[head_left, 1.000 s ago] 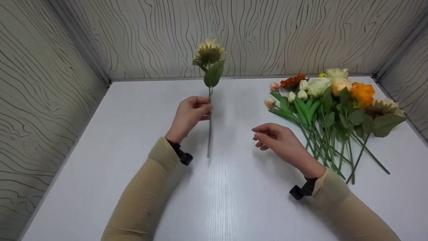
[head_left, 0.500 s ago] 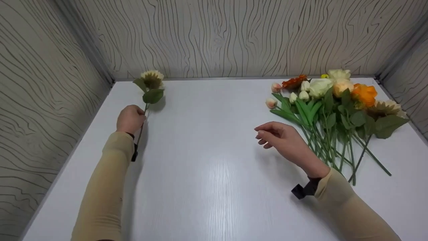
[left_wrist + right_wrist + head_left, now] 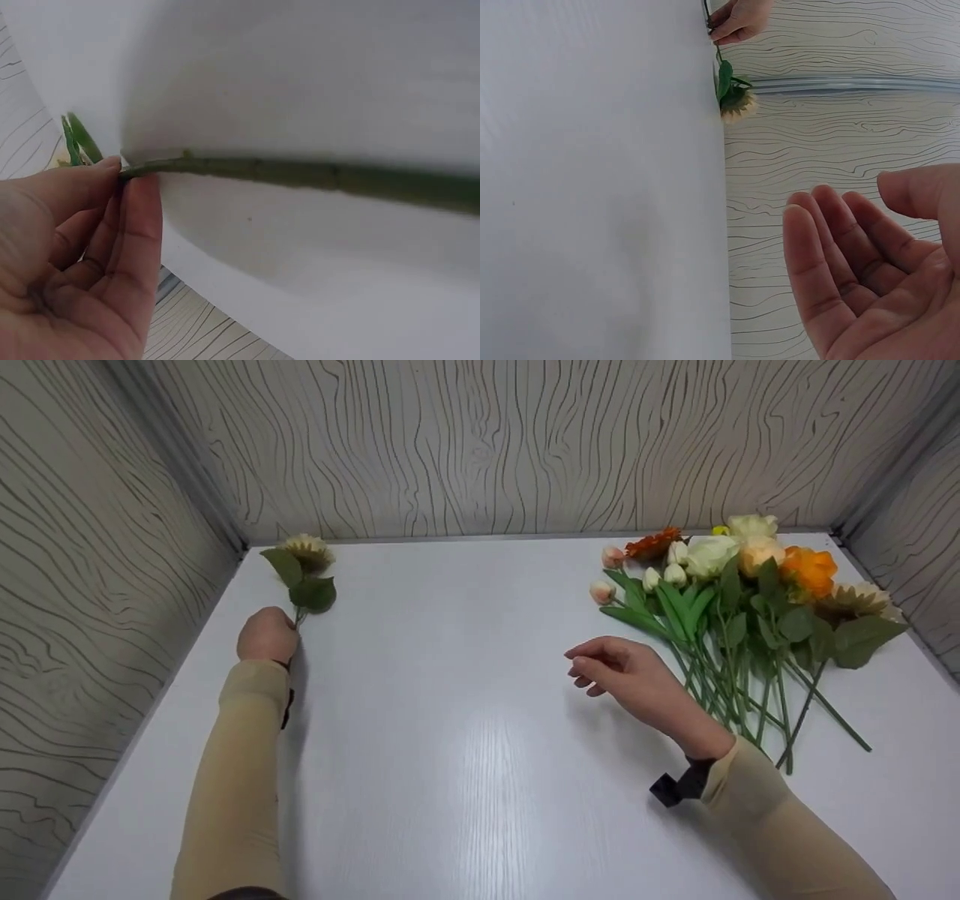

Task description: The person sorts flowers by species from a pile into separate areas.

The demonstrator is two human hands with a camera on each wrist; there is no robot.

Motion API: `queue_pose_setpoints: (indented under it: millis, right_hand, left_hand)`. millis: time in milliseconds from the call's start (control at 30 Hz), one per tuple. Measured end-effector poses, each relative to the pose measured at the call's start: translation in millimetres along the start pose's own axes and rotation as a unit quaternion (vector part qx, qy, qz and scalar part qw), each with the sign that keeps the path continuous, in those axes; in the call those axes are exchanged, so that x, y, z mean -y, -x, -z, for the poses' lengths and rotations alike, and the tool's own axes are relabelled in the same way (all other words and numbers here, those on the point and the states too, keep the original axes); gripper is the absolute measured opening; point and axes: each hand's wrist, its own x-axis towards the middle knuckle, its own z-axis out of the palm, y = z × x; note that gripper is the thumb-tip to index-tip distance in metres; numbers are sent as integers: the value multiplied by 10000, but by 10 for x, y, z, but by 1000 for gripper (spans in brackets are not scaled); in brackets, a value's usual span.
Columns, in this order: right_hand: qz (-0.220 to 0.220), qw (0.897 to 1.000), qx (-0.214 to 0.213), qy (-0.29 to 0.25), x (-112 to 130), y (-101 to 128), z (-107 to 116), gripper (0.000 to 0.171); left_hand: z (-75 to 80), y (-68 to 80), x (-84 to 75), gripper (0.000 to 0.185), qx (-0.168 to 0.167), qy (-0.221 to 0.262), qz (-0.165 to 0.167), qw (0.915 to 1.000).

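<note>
At the table's far left corner, my left hand (image 3: 267, 635) pinches the stem of a cream sunflower (image 3: 306, 552) with two broad green leaves. In the left wrist view, the green stem (image 3: 300, 172) runs from between thumb and fingers out past the right edge, close over the white surface. The flower head points toward the back wall. My right hand (image 3: 626, 675) hovers over the table to the left of the flower pile, fingers loosely bent and holding nothing. The right wrist view shows its palm (image 3: 885, 292) bare, with the sunflower and left hand far off at the top.
A pile of flowers lies at the right: white tulips (image 3: 675, 575), an orange bloom (image 3: 810, 571), a rust-red flower (image 3: 654, 543), cream roses (image 3: 711, 556) and another pale sunflower (image 3: 862, 601). Their stems point toward the front. Wood-patterned panels (image 3: 480, 450) enclose the white table (image 3: 420, 697).
My left hand has carried the sunflower from the middle to the far left and lowered it toward the table. The right hand has stayed about where it was.
</note>
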Motion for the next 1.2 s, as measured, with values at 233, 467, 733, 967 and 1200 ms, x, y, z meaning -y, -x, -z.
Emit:
queue_pose_setpoints:
  millis: [233, 467, 733, 967, 1200]
  right_hand:
    - [43, 10000, 65, 23, 1, -18, -14, 25]
    - [-62, 10000, 41, 49, -26, -25, 17, 26]
    - [-155, 9991, -184, 350, -76, -29, 168, 33]
    - [-594, 9922, -491, 984, -194, 49, 571, 45]
    - [-957, 9715, -1192, 1810, -310, 159, 1200, 54]
  left_hand:
    - [38, 44, 13, 28, 178, 110, 24, 9998]
    - [62, 64, -211, 54, 82, 268, 25, 9996]
    - [-211, 168, -909, 64, -275, 226, -1369, 9899]
    - [-601, 615, -1683, 70, -288, -480, -2936, 9543]
    - [-812, 1127, -2267, 75, 167, -618, -3931, 9173]
